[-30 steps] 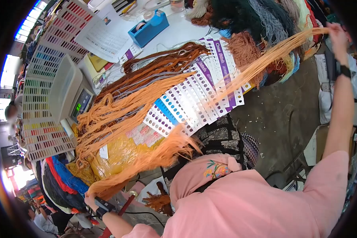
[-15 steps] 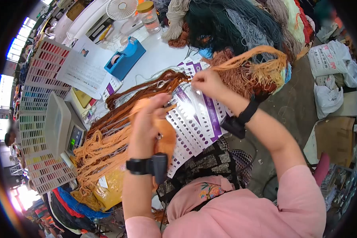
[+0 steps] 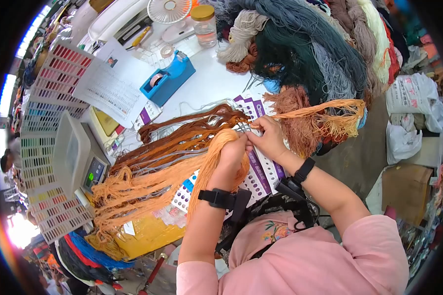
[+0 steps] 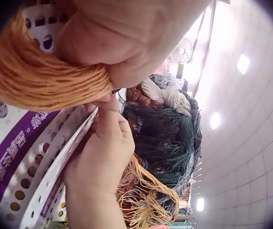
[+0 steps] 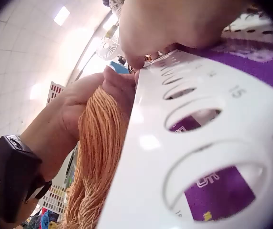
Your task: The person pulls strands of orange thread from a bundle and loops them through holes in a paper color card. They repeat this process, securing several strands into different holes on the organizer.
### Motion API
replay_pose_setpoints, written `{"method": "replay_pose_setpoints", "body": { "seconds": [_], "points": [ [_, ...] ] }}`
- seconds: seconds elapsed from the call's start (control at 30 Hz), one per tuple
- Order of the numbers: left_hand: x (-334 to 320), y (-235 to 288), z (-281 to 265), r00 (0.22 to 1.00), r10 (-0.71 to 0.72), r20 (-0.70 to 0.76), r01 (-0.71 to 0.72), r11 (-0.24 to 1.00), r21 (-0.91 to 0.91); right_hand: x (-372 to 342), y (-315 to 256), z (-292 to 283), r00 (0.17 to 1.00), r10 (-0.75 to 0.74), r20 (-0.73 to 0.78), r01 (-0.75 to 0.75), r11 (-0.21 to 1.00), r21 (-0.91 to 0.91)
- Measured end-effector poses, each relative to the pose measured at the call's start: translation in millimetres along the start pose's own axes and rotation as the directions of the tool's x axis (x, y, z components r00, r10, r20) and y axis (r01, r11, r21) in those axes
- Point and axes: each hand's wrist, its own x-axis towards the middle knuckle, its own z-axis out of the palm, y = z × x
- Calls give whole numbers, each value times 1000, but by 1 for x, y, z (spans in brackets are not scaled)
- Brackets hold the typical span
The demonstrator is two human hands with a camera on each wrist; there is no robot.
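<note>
My left hand (image 3: 234, 152) holds a thick bundle of light orange thread (image 4: 46, 81), which drapes over the hand and hangs down toward the body. Beside it, fingertips close together with the left ones, my right hand (image 3: 270, 140) pinches the end of a white punched thread card (image 5: 150, 138) with numbered holes. That card stands tilted up between the hands in the right wrist view. A tail of the orange thread (image 3: 325, 109) runs out to the right past the right hand. More orange skeins (image 3: 138, 191) and brown skeins (image 3: 182, 130) lie left of the hands.
A blue tape dispenser (image 3: 170, 78), a digital scale (image 3: 91, 172) and a colour chart (image 3: 37, 167) stand on the left of the table. A lidded jar (image 3: 204, 29) and small fan (image 3: 170, 10) are behind. Dark green yarn (image 3: 290, 54) is heaped at the back right.
Arms stretched wide with the thread between them have come together over the cards. The left hand has moved right with the bundle; the right hand has come in from the far right.
</note>
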Motion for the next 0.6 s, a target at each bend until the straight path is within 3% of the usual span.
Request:
{"method": "replay_pose_setpoints", "body": {
  "seconds": [0.1,0.27,0.37,0.47,0.6],
  "points": [
    [4,-5,3,997,64,-49,-60,996,70,1,2,4,1000,-16,-6,16,1000,21],
    [-17,6,-13,995,49,-86,-9,910,414,27,10,4,998,-61,20,60,997,52],
    [-26,5,-22,992,92,-85,-38,867,498,21,7,-2,971,-202,125,191,977,96],
    [-35,4,-13,979,8,-202,33,979,202,-6,5,-7,907,-304,290,266,950,163],
    [-35,-1,-13,986,40,-163,-37,999,22,-20,-6,-13,850,-321,417,367,930,-34]
  ]
}}
